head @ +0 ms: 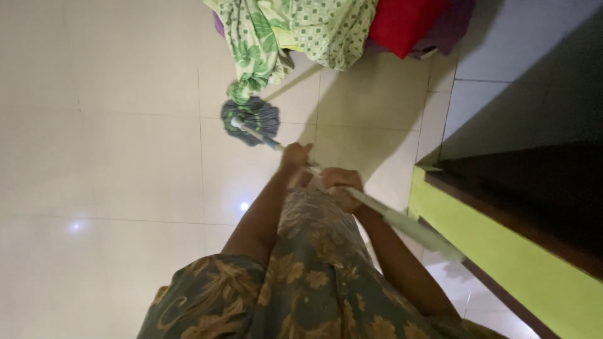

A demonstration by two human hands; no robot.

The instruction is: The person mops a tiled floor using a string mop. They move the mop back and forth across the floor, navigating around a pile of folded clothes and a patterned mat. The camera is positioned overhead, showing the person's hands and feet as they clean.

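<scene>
Left hand (295, 155) was closed around the mop handle (377, 210), lower down the shaft, nearer the head. Right hand (341, 182) was wrapped around the same handle just behind it, fingers curled over the top. We noted both grips as full fists on the pole, the hands close together but apart.

The handle was pale, light green toward its upper end, and ran slantwise from the lower right, beside the green ledge (502, 251), up and left to the mop head (250, 120). The mop head was a round bundle of grey-blue strands, pressed flat on the tiled floor (113, 157), just beyond the left hand.

We saw the mop head touching, or all but touching, the hanging hem of a green floral cloth (257, 44) that dropped from the top edge of the view. Beside that cloth lay a green dotted fabric (330, 31), then a red cloth (405, 22) with a purple one (455, 25) at its right.

The floor was glossy cream tile with two small light reflections. A patterned garment (301, 282) in dull green and gold filled the near centre, below both forearms. Right side: dark wooden surface above the green ledge, detail too dim to tell.
</scene>
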